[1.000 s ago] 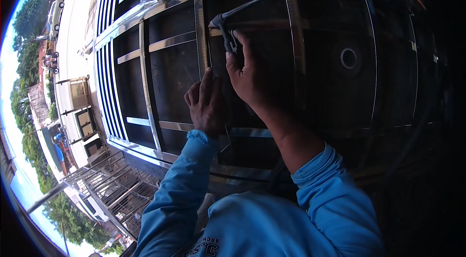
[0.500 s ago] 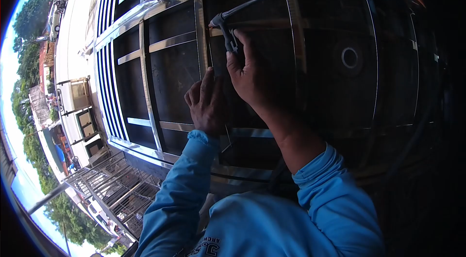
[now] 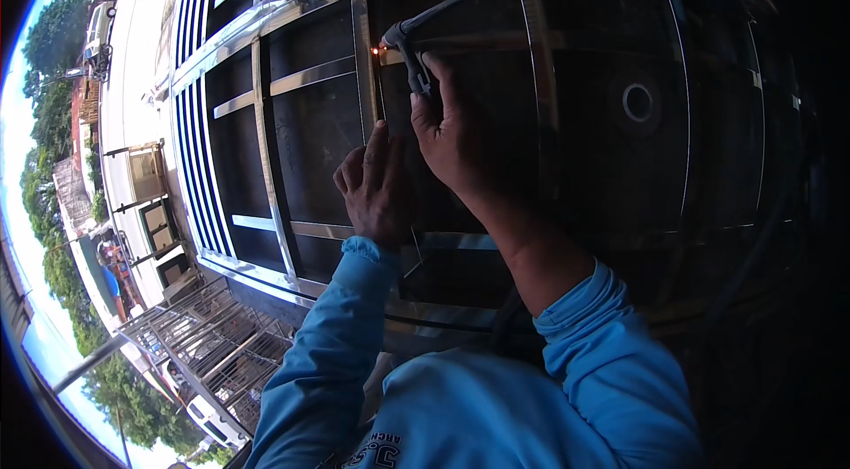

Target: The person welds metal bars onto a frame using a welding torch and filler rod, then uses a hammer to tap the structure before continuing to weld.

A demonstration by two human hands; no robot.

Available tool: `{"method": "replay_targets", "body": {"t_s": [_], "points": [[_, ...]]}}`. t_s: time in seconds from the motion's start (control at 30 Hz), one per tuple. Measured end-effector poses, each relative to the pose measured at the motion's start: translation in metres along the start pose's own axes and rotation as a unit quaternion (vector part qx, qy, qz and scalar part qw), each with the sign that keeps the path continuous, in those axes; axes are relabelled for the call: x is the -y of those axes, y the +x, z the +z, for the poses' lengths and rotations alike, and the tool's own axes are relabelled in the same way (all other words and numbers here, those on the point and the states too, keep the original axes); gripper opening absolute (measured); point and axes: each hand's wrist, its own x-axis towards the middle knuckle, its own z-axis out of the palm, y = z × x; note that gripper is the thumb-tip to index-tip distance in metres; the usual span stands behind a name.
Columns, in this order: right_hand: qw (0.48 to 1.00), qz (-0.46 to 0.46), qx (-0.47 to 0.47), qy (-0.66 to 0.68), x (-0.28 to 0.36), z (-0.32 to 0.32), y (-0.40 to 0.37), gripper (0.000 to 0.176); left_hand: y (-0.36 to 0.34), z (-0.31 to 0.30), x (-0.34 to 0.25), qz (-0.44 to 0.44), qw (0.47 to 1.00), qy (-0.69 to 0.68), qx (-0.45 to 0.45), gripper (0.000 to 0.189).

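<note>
My right hand [image 3: 453, 137] is closed around the handle of a TIG welding torch [image 3: 411, 60], thumb and index finger along its grip. The torch's long back cap points up and right, and its nozzle faces a joint in the shiny metal frame [image 3: 361, 44]. A small orange glow [image 3: 379, 50] shows at that joint. Lower and to the left, my left hand [image 3: 379, 194] pinches a thin filler rod [image 3: 381, 101], whose far end reaches up toward the glow. More of the rod shows below the hand. The palm side of my left hand is hidden.
Metal bars cross the dark surface beneath my hands, with parallel slats [image 3: 197, 172] at its left edge. A pale ring [image 3: 637, 103] lies to the right. A stack of metal grating [image 3: 208, 332] stands lower left, near a sunlit street with vehicles. The right side is very dark.
An orange glow has appeared at the joint by the torch nozzle. The torch has shifted very slightly left, with my right hand. My left hand has barely moved.
</note>
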Motion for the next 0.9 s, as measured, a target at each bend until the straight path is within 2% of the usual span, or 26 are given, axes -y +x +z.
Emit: {"method": "replay_targets", "body": {"t_s": [0.23, 0.33, 0.43, 0.63, 0.77, 0.87, 0.9], "points": [[0.999, -0.03, 0.007, -0.017, -0.0019, 0.0036, -0.0024, 0.047, 0.0018, -0.0009, -0.0007, 0.007, 1.0, 0.002, -0.008, 0.052], [0.997, 0.015, 0.062, -0.048, 0.0027, -0.0008, -0.0031, 0.045, 0.0021, 0.0008, 0.0009, 0.022, 1.0, 0.007, -0.021, 0.05], [0.998, -0.053, -0.02, -0.034, -0.0027, 0.0063, -0.0031, 0.048, 0.0004, -0.0011, -0.0005, 0.0, 1.0, -0.005, -0.008, 0.047], [0.998, -0.045, -0.027, -0.028, -0.0069, 0.0075, -0.002, 0.049, 0.0001, 0.0004, 0.0001, 0.002, 1.0, 0.001, -0.016, 0.048], [0.998, -0.024, 0.013, -0.049, -0.0006, 0.0028, -0.0031, 0.048, 0.001, -0.0019, -0.001, -0.003, 1.0, -0.001, -0.009, 0.049], [0.995, -0.004, 0.051, -0.083, 0.0009, 0.0017, -0.0046, 0.045, 0.0081, -0.0071, -0.003, 0.034, 0.999, 0.023, -0.028, 0.036], [0.995, -0.007, 0.053, -0.086, 0.0017, 0.0013, -0.0049, 0.046, 0.0072, -0.0062, -0.0018, 0.032, 0.999, 0.014, -0.027, 0.04]]}}
